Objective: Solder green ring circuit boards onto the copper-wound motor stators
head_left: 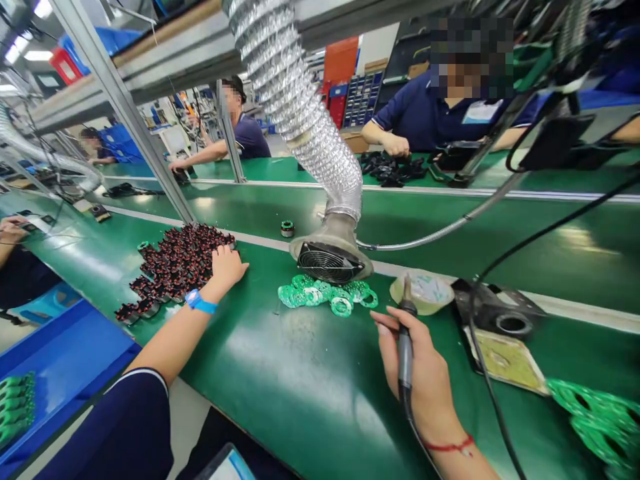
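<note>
My left hand [226, 265], with a blue wristband, reaches into a heap of dark red wound coil parts [173, 267] on the green bench; its fingertips are hidden among them. My right hand [419, 373] is closed around a black soldering iron [405, 340], tip pointing away toward a small beige dish [425, 293]. A loose pile of green ring-shaped boards [327, 295] lies between my hands.
A silver fume hose with a fan mouth [330, 260] hangs over the rings. A black iron stand [500, 313] with a yellow sponge [507, 360] sits right. More green rings [600, 413] lie far right. A single coil [287, 229] rides the belt. Other workers sit opposite.
</note>
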### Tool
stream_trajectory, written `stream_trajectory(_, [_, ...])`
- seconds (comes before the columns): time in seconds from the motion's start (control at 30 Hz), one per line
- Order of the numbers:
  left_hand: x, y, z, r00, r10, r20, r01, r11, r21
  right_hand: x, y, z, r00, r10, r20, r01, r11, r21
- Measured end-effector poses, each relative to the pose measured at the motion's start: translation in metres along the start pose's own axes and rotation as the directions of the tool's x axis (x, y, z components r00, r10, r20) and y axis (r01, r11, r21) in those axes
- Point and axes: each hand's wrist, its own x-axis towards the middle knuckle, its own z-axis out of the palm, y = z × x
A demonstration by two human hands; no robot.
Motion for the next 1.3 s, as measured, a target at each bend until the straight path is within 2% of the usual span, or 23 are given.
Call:
stream_trajectory(0.13, [-0.026, 0.002, 0.009, 0.991, 0.133, 0.019, -0.133, 0.991, 0.010, -0.009, -0.005, 0.015, 0.997, 0.075, -0.003, -0.075, 0.997, -0.008])
stream_trajectory(0.2, [-0.039, 0.008, 0.008, 0.960, 0.278, 0.021, -0.278, 0.960, -0.022, -0.013, -0.007, 0.026, 0.996, 0.085, 0.034, -0.084, 0.996, -0.039])
stream_trajectory(0.23, [-0.047, 0.010, 0.007, 0.929, 0.369, 0.021, -0.367, 0.928, -0.059, -0.014, -0.008, 0.032, 0.995, 0.081, 0.058, -0.077, 0.995, -0.062])
stream_trajectory(0.3, [-0.064, 0.012, 0.005, 0.828, 0.560, 0.013, -0.549, 0.816, -0.180, -0.014, -0.011, 0.046, 0.992, 0.071, 0.100, -0.059, 0.991, -0.119])
stream_trajectory(0.37, [-0.080, 0.011, 0.005, 0.697, 0.717, -0.006, -0.683, 0.661, -0.310, -0.012, -0.013, 0.058, 0.989, 0.080, 0.124, -0.058, 0.983, -0.174])
stream_trajectory(0.43, [-0.095, 0.007, 0.008, 0.584, 0.811, -0.023, -0.750, 0.529, -0.396, -0.009, -0.014, 0.068, 0.986, 0.102, 0.134, -0.071, 0.974, -0.215])
stream_trajectory(0.47, [-0.102, 0.005, 0.010, 0.557, 0.830, -0.028, -0.756, 0.494, -0.429, -0.008, -0.014, 0.071, 0.984, 0.113, 0.135, -0.080, 0.970, -0.231])
stream_trajectory(0.53, [-0.113, 0.001, 0.014, 0.565, 0.825, -0.029, -0.721, 0.476, -0.504, -0.007, -0.014, 0.075, 0.981, 0.134, 0.140, -0.093, 0.960, -0.264])
stream_trajectory(0.63, [-0.122, -0.001, 0.019, 0.654, 0.756, 0.035, -0.570, 0.523, -0.634, -0.010, -0.014, 0.073, 0.973, 0.152, 0.173, -0.097, 0.952, -0.290])
stream_trajectory(0.7, [-0.122, 0.003, 0.020, 0.689, 0.716, 0.113, -0.481, 0.568, -0.668, -0.016, -0.017, 0.068, 0.964, 0.146, 0.222, -0.080, 0.956, -0.283])
stream_trajectory(0.77, [-0.119, 0.010, 0.019, 0.690, 0.706, 0.159, -0.446, 0.588, -0.675, -0.024, -0.023, 0.063, 0.953, 0.126, 0.277, -0.052, 0.964, -0.261])
stream_trajectory(0.9, [-0.111, 0.029, 0.011, 0.662, 0.727, 0.181, -0.362, 0.521, -0.773, -0.040, -0.032, 0.053, 0.934, 0.067, 0.350, 0.000, 0.982, -0.189])
stream_trajectory(1.0, [-0.104, 0.041, 0.001, 0.615, 0.759, 0.215, -0.313, 0.485, -0.817, -0.047, -0.030, 0.045, 0.950, 0.016, 0.312, 0.026, 0.991, -0.131])
stream_trajectory(1.1, [-0.096, 0.051, -0.009, 0.506, 0.838, 0.202, -0.447, 0.456, -0.770, -0.046, -0.025, 0.041, 0.965, 0.005, 0.261, 0.032, 0.990, -0.138])
stream_trajectory(1.2, [-0.091, 0.057, -0.015, 0.404, 0.897, 0.180, -0.601, 0.408, -0.688, -0.041, -0.024, 0.041, 0.946, -0.028, 0.324, 0.082, 0.985, -0.155])
stream_trajectory(1.3, [-0.090, 0.055, -0.015, 0.379, 0.910, 0.166, -0.668, 0.393, -0.632, -0.036, -0.028, 0.047, 0.907, -0.046, 0.419, 0.134, 0.974, -0.183])
